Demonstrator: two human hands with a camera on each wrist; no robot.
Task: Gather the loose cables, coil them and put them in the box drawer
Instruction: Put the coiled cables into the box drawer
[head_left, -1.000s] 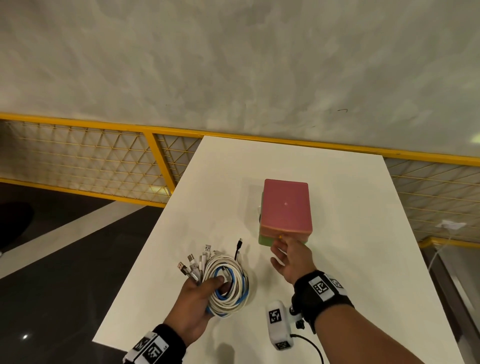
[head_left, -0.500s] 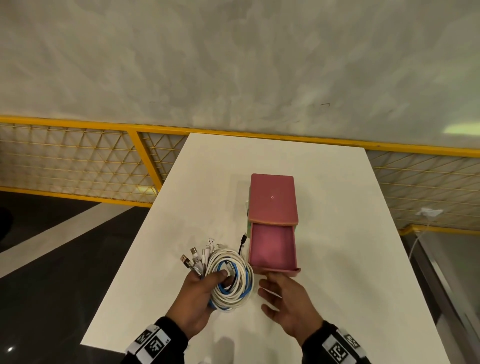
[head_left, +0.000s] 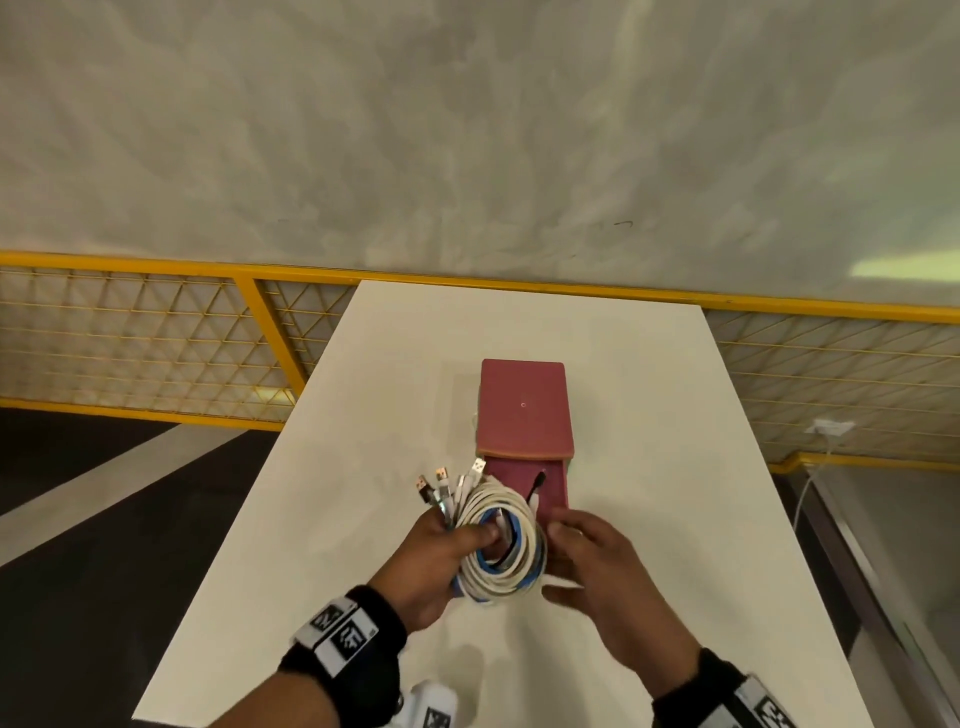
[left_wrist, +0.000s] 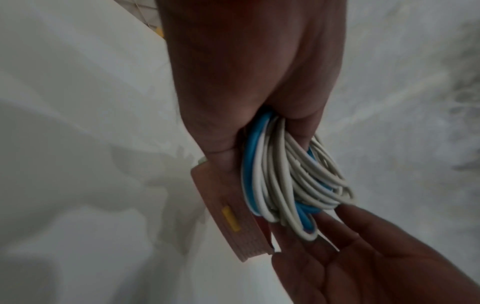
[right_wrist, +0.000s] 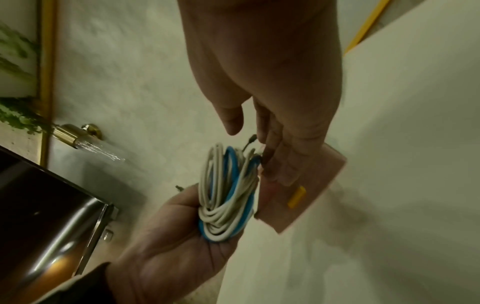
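Note:
A coil of white and blue cables (head_left: 501, 545) is gripped in my left hand (head_left: 467, 540), its USB plugs (head_left: 441, 480) sticking up to the left. The coil hangs over the pulled-out drawer (head_left: 550, 480) of the pink box (head_left: 524, 410) on the white table (head_left: 363, 467). My right hand (head_left: 582, 556) is at the coil's right side, fingers fairly straight and touching it. In the left wrist view the coil (left_wrist: 285, 185) hangs beside the drawer front with its yellow handle (left_wrist: 231, 218), above the open right palm (left_wrist: 363, 257). The right wrist view shows the coil (right_wrist: 228, 195) between both hands.
A yellow mesh railing (head_left: 260, 322) runs behind the table's far edge. The table's left edge (head_left: 223, 545) drops to a dark floor. A white plug and cord (head_left: 826, 431) hang on the right, beyond the table.
My right hand pulled the drawer out, then let go and came up to the coil. My left hand carried the coil right, over the open drawer.

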